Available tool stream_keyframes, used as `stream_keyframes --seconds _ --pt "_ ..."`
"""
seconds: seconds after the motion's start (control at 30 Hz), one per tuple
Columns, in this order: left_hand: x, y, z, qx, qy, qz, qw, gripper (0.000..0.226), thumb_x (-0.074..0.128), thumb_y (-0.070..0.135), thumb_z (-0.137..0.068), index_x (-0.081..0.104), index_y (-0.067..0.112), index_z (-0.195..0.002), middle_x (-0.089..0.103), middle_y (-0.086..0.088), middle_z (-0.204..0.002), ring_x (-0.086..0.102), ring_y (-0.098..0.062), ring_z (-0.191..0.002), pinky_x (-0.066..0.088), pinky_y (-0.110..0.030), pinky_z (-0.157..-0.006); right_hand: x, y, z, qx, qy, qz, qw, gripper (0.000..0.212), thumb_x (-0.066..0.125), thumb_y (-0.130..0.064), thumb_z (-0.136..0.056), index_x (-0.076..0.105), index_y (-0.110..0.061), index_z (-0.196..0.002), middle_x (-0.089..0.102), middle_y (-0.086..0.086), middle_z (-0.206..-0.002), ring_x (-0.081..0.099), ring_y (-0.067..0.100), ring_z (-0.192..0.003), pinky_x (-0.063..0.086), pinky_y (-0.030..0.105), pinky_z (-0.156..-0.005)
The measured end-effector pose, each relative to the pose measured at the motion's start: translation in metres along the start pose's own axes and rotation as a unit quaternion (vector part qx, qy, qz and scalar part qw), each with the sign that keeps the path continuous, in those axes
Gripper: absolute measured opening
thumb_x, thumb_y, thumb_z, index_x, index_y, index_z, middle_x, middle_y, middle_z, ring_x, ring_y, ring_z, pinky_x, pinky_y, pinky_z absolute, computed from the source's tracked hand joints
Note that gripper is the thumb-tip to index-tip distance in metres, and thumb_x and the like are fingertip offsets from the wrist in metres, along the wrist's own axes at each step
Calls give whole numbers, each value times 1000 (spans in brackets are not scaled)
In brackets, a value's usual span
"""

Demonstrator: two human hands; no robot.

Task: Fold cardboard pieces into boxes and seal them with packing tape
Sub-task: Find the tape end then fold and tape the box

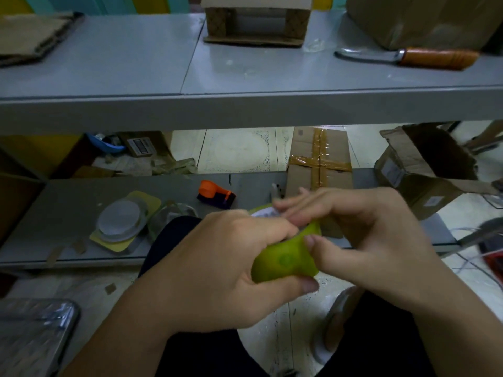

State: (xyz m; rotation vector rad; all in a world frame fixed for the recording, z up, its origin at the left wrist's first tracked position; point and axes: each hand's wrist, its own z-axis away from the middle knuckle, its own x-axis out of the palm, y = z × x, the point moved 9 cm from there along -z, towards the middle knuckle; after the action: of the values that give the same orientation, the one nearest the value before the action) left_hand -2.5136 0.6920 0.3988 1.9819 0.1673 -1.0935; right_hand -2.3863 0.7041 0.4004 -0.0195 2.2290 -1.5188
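Over the lap (pixel 206 355), left hand (pixel 217 268) gripped lime-green plastic tape dispenser (pixel 285 259) — right hand (pixel 367 235) pinched its far end, taped cardboard box (pixel 318 159) just beyond.

On the lower shelf (pixel 68 202), seemingly, tape dispenser (pixel 216 196) lies left of taped box (pixel 318 164).

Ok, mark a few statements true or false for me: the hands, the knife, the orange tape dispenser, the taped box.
The left hand grips a green object. True.
The right hand holds the knife. False: the knife lies on the top shelf; that hand is on the green object.
The orange tape dispenser sits on the lower shelf. True.
The taped box is open. False: brown tape crosses its shut flaps.
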Motion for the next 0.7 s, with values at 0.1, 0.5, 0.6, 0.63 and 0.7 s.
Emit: stream_keyframes --seconds 0.1,0.5,0.6,0.63,0.7 --pt "-2 -2 -3 -7 -5 60 998 25 88 46 -80 76 25 -87 64 5 -68 63 -15 -59 44 -33 -52 7 11 -1 68 1 -39 997 16 67 -17 -72 75 -16 -85 77 4 -89 75 21 -93 54 52 -99" --pt "-18 -11 1 -25 -6 118 993 32 98 38 -63 73 19 -65 56 7 -52 48 -4 -42 30 -15 -45 18 20 -3 125 24 -179 976 22 71 1 -67 82 -16 -76 73 25 -76 63 58 -95 50 58 -102" --pt "-18 -8 0 -14 -14 122 992 29 98 36 -64 73 20 -67 57 12 -53 52 -4 -43 32 -14 -46 19 20 0 129 11 -195 972 19 72 -14 -64 82 -17 -80 75 22 -81 63 58 -98 46 65 -98" --pt "-19 -7 0 -16 -5 133 991 29 98 35 -64 73 21 -66 57 12 -52 51 -2 -43 31 -14 -46 19 19 1 130 7 -199 971 20 71 -17 -64 82 -17 -81 76 20 -82 64 56 -99 45 66 -98" --pt "-19 -7 1 -27 -13 151 988 29 98 34 -63 70 25 -64 54 14 -51 48 0 -43 30 -13 -47 19 20 2 137 5 -218 966 21 72 -19 -66 82 -15 -83 78 14 -85 66 53 -100 46 63 -99"
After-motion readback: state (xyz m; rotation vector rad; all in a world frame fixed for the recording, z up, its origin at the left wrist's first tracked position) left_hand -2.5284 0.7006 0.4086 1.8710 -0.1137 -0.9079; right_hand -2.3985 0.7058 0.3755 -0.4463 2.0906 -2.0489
